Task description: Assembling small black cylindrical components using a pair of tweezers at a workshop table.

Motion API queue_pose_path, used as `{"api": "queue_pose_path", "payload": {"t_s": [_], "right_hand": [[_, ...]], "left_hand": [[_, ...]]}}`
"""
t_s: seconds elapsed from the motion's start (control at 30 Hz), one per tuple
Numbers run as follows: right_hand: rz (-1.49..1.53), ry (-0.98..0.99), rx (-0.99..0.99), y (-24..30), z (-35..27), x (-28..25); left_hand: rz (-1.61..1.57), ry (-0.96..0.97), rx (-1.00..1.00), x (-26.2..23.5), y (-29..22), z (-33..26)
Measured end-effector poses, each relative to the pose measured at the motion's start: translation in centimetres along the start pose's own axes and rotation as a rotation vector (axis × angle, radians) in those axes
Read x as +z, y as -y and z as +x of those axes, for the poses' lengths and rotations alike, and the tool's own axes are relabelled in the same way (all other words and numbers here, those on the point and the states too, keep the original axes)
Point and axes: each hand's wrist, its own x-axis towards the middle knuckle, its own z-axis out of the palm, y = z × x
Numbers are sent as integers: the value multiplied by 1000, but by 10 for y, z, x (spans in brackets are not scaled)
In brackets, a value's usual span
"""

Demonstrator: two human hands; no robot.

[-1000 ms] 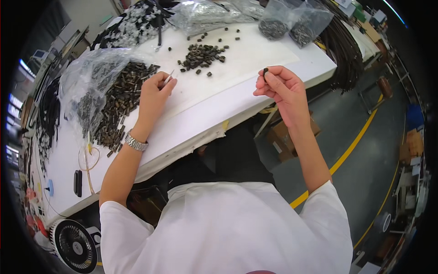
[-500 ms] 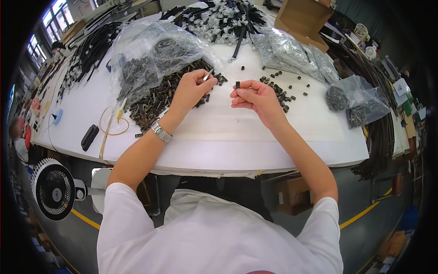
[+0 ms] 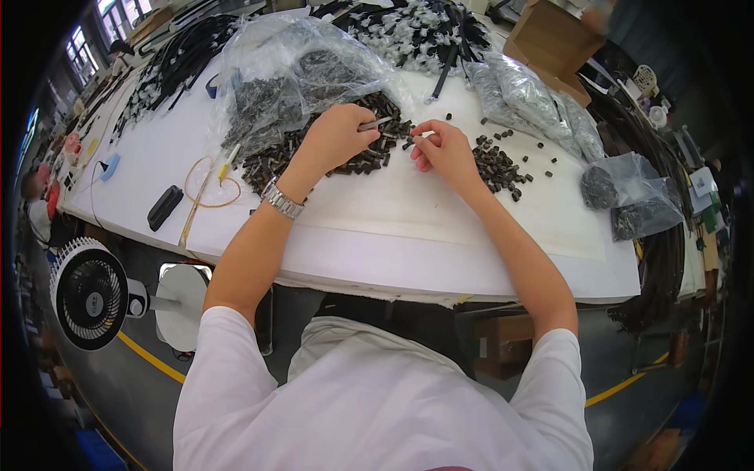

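Observation:
My left hand (image 3: 339,141), with a metal watch (image 3: 281,199) on its wrist, is closed around a slim, pointed silver metal tool (image 3: 376,123). It hovers over a heap of small dark tubular pieces (image 3: 357,163) on the white table. Just right of the heap, my right hand (image 3: 446,155) has its thumb and forefinger pinched together near a dark piece (image 3: 408,144). Whatever is between those fingertips is too small to make out. A looser group of short dark pieces (image 3: 499,166) lies beyond the right hand.
A clear plastic bag (image 3: 271,47) of dark parts rises behind the heap. Bundles of black straps (image 3: 444,67) lie at the back, by more clear bags (image 3: 522,98) and a cardboard box (image 3: 550,43). Left are a yellow-and-white pen (image 3: 228,161), a black case (image 3: 164,208) and a fan (image 3: 90,294).
The view has shifted, moving the table contents rightward. My right hand has come closer to the heap's edge, and the dark piece that stood at its fingertips no longer shows there. The left still grips the tool.

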Motion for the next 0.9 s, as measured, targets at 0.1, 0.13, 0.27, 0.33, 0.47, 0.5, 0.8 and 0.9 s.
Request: {"api": "queue_pose_path", "payload": {"t_s": [0.1,0.13,0.27,0.33,0.47,0.5,0.8,0.9], "right_hand": [[-111,-84,-120,-11,-13,5],[-151,-120,-170,-14,-17,7],[-81,-174,-184,-18,-26,14],[-60,-190,-180,-15,-25,17],[-57,-194,-111,-11,-22,13],[2,-189,-95,-12,-22,10],[268,-34,-28,7,-30,16],[393,6,0,5,-31,18]], "left_hand": [[248,55,109,8,-6,-6],[298,46,171,13,-9,-7],[406,56,193,34,-21,-13],[432,30,210,45,-11,-13],[446,-18,219,52,-6,-12],[452,-16,221,51,-7,-13],[40,-41,35,23,-15,-11],[-231,39,-3,22,-23,-13]]}}
